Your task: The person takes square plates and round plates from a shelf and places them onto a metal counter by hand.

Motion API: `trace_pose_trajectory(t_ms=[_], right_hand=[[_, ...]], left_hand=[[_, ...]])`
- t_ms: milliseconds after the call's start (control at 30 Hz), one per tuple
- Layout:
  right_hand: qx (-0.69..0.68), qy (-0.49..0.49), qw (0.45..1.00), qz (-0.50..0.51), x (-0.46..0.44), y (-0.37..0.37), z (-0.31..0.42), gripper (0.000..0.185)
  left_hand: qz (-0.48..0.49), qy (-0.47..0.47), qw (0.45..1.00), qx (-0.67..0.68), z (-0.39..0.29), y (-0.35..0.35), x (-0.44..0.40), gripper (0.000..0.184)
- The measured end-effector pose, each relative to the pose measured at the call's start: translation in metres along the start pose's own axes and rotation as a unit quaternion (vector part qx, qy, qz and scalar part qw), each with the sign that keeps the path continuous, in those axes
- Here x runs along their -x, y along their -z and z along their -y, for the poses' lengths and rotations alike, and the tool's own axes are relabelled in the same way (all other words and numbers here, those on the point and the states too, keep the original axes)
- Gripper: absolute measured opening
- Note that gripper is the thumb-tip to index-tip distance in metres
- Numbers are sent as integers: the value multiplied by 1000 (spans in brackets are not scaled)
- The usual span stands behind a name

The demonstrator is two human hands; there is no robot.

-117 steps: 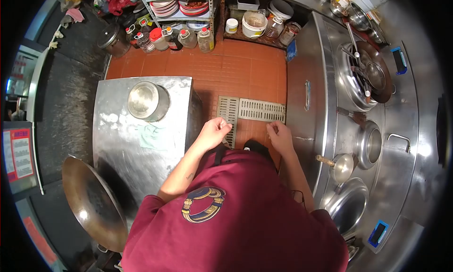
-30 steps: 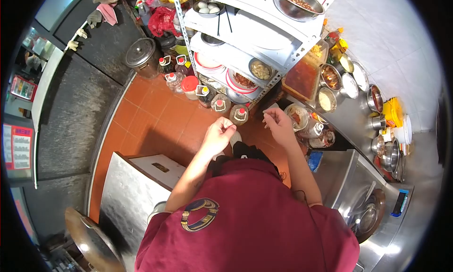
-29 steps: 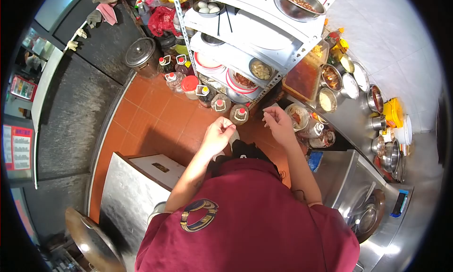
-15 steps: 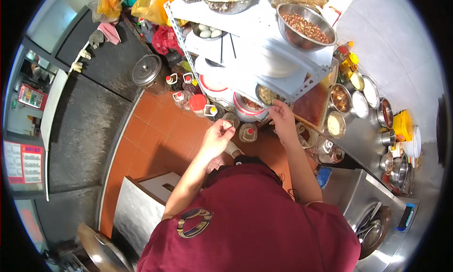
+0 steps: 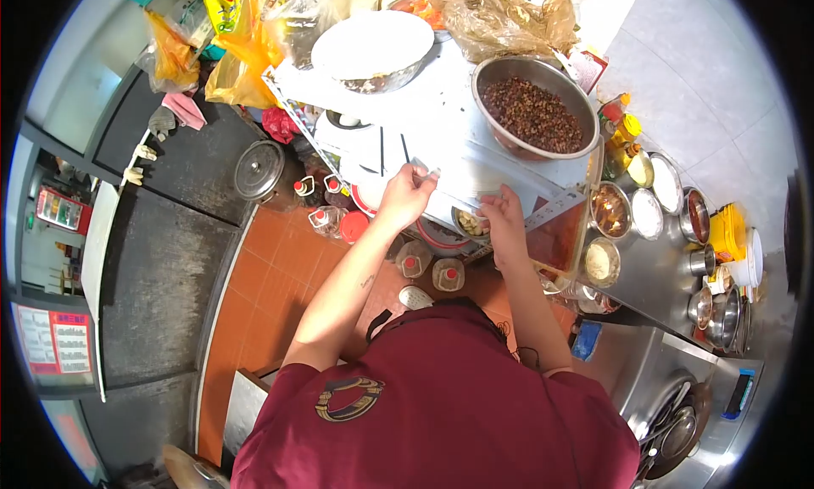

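My left hand [image 5: 409, 199] is raised at the front of the white shelf rack [image 5: 449, 141], fingers pinched together. Whatever sits between its fingertips, if anything, is too small to make out. Two thin dark sticks [image 5: 382, 150] show just beyond it. My right hand [image 5: 506, 226] is at the rack's lower level, with fingers curled beside a small bowl [image 5: 471, 223] of pale pieces. Whether those fingers grip the bowl's rim or something else cannot be seen. Above the hands, a steel bowl [image 5: 536, 107] of dark reddish-brown dried bits stands on the top shelf.
A white-topped bowl [image 5: 373, 48] and plastic bags [image 5: 500, 18] crowd the top shelf. Jugs [image 5: 448, 273] stand on the tiled floor below. On the right, a steel counter [image 5: 649, 268] carries several food bowls. A lidded pot [image 5: 259, 171] is at left.
My left hand has moved forward and up to the shelf's front edge. My right hand stays near the small bowl, its fingers more curled. The view has shifted closer to the rack.
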State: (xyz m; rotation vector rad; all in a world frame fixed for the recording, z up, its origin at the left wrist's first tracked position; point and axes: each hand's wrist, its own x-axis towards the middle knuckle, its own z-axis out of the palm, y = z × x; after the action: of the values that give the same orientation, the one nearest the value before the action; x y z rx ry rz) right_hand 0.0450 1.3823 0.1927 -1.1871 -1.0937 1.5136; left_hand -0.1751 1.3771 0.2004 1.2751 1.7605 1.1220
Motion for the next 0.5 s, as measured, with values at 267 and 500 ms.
trace_pose_trajectory(t_ms=[267, 500], right_hand=[[-83, -1, 995, -54, -18, -9, -2, 50], [-115, -17, 993, -20, -23, -9, -2, 49]], left_hand=[[-20, 24, 996, -85, -6, -12, -48, 35], [-42, 43, 985, -165, -6, -15, -69, 21]])
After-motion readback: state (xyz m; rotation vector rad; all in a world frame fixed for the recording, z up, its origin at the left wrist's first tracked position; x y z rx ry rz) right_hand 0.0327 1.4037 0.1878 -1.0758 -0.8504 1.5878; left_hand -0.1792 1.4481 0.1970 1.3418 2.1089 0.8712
